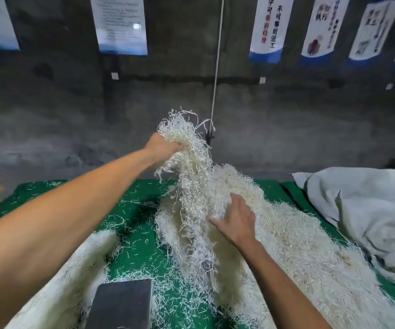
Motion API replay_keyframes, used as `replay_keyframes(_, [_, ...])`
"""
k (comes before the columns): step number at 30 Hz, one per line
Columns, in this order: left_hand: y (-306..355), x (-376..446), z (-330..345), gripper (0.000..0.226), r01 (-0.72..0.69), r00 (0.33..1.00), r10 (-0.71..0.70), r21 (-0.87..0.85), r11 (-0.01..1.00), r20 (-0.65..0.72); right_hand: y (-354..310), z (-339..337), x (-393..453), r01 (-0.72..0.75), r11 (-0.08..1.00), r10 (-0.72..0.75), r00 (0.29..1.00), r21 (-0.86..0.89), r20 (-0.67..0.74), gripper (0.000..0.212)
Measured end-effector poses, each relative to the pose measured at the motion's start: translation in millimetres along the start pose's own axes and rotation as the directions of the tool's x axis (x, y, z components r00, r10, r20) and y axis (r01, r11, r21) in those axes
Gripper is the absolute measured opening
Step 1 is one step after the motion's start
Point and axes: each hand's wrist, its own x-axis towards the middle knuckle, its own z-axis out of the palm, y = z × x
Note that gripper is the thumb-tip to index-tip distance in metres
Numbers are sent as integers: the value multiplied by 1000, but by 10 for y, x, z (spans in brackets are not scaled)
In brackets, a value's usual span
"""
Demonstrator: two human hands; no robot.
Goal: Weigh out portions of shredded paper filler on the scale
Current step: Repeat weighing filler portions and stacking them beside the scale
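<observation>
Left hand (pixel 162 146) gripping a raised tuft of shredded paper (pixel 251 210); right hand (pixel 235 222) flat, pressing the pile mid-table. Better tearing off cleanly, then carrying to the scale (pixel 122 305) at the near edge.

The big paper pile (pixel 286 233) lies on the table (pixel 139 252), right of the middle. The right hand (pixel 235 222) rests on it. The left hand (pixel 162 144) holds a clump (pixel 182 136) up above the pile's far left end. The scale (pixel 122 302) sits near, left of the pile. A sack (pixel 367 210) lies far right. Posters (pixel 271 27) hang on the wall behind.
</observation>
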Motion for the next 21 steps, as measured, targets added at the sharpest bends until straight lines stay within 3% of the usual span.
replay_keyframes(1, [67,-34,52,43,37,998,-32,-91,995,50,-185,-46,64,31,996,-32,999,83,7,98])
replay_keyframes(3, [204,-119,141,67,109,978,-45,-319,941,203,-482,-93,163,19,981,-35,997,194,76,61])
replay_keyframes(6, [334,-161,173,72,270,938,-34,-663,698,346,-670,-42,176,-103,921,0,965,377,264,47])
replay_keyframes(8, [394,-192,97,69,256,954,-63,-694,673,292,-578,36,171,-155,917,33,948,368,317,30])
replay_keyframes(9, [397,-243,44,60,176,971,-34,-616,768,236,-504,47,185,-203,918,86,940,339,329,23])
replay_keyframes(11, [280,-294,-36,42,-128,957,175,-203,971,233,-367,6,253,-278,889,189,946,363,262,44])
replay_keyframes(12, [182,-334,-48,50,-292,902,262,40,955,344,-369,-54,320,-297,848,225,952,440,207,42])
replay_keyframes(14, [-29,-415,3,83,-444,837,210,402,801,505,-498,-271,453,-283,681,263,955,675,136,17])
replay_keyframes(15, [-144,-415,75,78,-484,836,200,515,708,510,-637,-399,510,-232,626,250,964,744,91,16])
replay_keyframes(17, [-238,-350,216,32,-499,864,277,641,584,420,-904,-603,571,68,749,53,985,659,-161,38])
replay_keyframes(18, [-228,-315,226,19,-489,872,334,648,584,357,-927,-623,581,199,846,-73,962,494,-263,50])
replay_keyframes(19, [-184,-274,186,16,-456,889,369,594,663,271,-896,-584,591,258,903,-151,940,345,-307,57])
replay_keyframes(21, [-33,-206,-5,13,-402,916,382,318,859,125,-722,-429,500,263,951,-227,950,160,-214,55])
